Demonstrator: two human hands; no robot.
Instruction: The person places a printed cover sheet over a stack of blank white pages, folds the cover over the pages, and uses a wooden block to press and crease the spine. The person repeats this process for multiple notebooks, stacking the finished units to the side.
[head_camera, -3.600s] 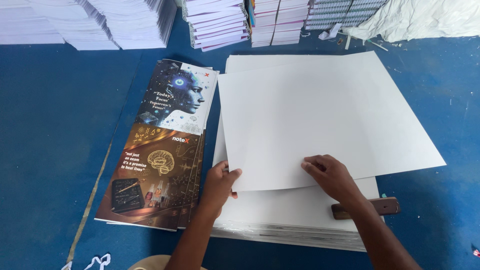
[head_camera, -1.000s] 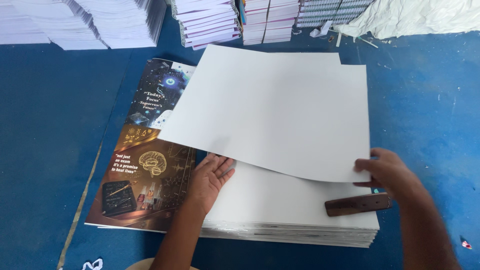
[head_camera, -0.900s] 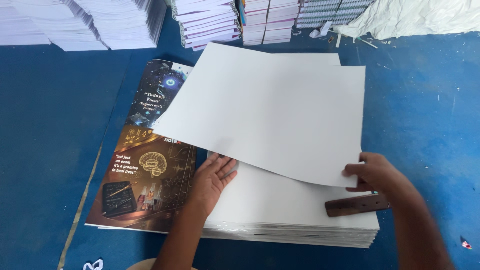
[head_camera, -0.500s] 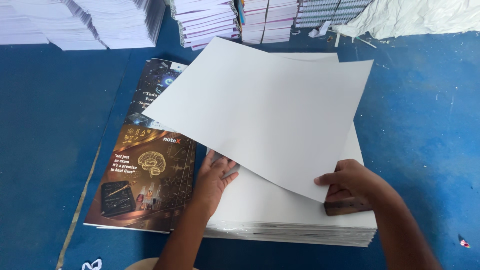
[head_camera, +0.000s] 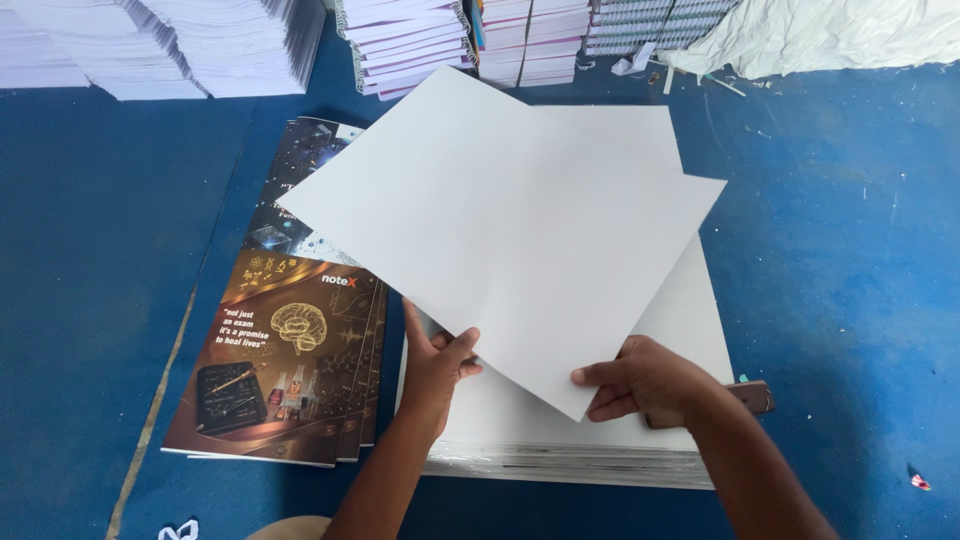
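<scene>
A single white sheet (head_camera: 500, 225) is held lifted and turned at an angle above a thick stack of white sheets (head_camera: 690, 320) that lies on the blue floor covering (head_camera: 840, 260). The sheet's near corner is pinched by the right hand (head_camera: 645, 385), thumb on top and fingers curled beneath, while its lower left edge is gripped by the left hand (head_camera: 440, 365), whose thumb lies over the paper (the remaining fingers are hidden under it). The far corner of the sheet reaches out over a pile of printed covers (head_camera: 290, 370), dark with a brain drawing, which lies just beside the stack on its left. A brown flat tool (head_camera: 752, 397) is seen resting on the stack's right near corner, partly covered by the right wrist. Along the far edge of the floor, stacks of spiral-bound notebooks (head_camera: 410, 45) and loose white paper piles (head_camera: 160, 45) are lined up, with a crumpled white cloth (head_camera: 830, 35) at the far right
</scene>
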